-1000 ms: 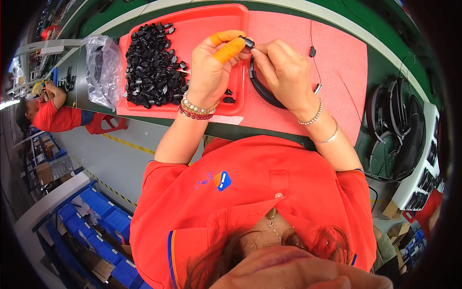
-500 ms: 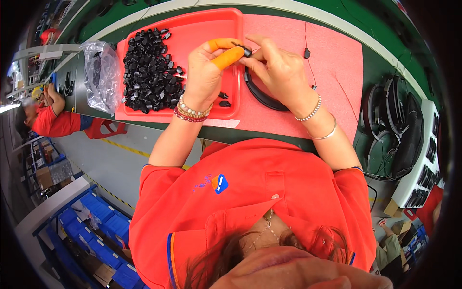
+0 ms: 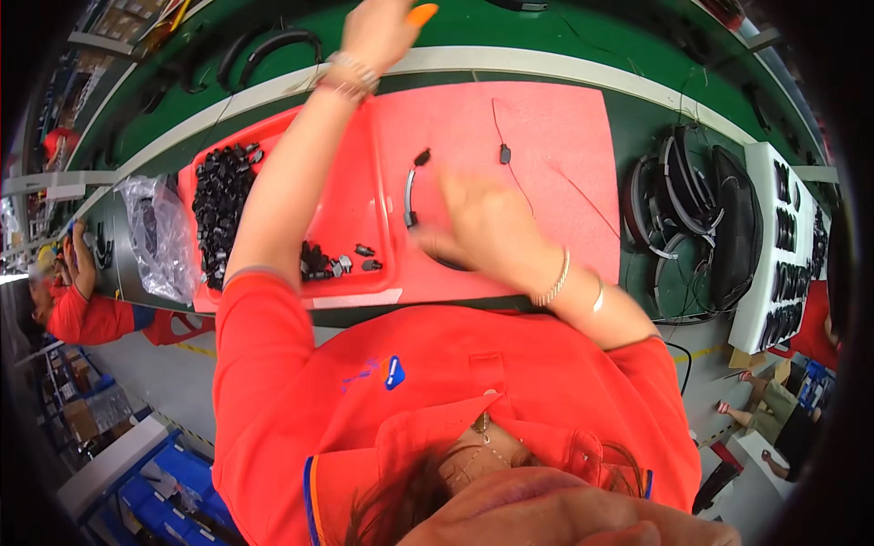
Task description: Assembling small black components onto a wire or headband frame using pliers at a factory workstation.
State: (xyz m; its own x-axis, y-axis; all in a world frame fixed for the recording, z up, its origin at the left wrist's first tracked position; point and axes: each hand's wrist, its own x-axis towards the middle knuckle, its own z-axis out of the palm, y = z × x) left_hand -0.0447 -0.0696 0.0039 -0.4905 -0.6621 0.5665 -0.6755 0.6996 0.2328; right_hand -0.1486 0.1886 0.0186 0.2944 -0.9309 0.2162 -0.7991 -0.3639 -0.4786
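Note:
My left hand [image 3: 375, 38] is stretched far forward over the green belt, by the top edge. One orange finger cover shows; the other fingers are hidden or cut off, so its grip is unclear. My right hand [image 3: 490, 223], smeared by motion, is over the pink mat [image 3: 564, 136] and partly covers a curved headset band [image 3: 410, 193]. Whether it grips the band cannot be made out. A small black part [image 3: 421, 157] lies at the band's upper end. Another black piece on a thin wire [image 3: 505, 153] rests farther right on the mat.
Left of the mat, a red tray [image 3: 382, 246] holds a heap of black parts [image 3: 223, 205], beside a clear plastic bag [image 3: 162, 241]. Black headbands [image 3: 687, 196] lie at the right, next to a white foam rack [image 3: 769, 264]. More bands [image 3: 282, 41] are on the green belt [image 3: 492, 27].
My left hand has left the black part and reached forward over the belt. My right hand has come down toward the band. The black part now lies at the band's end.

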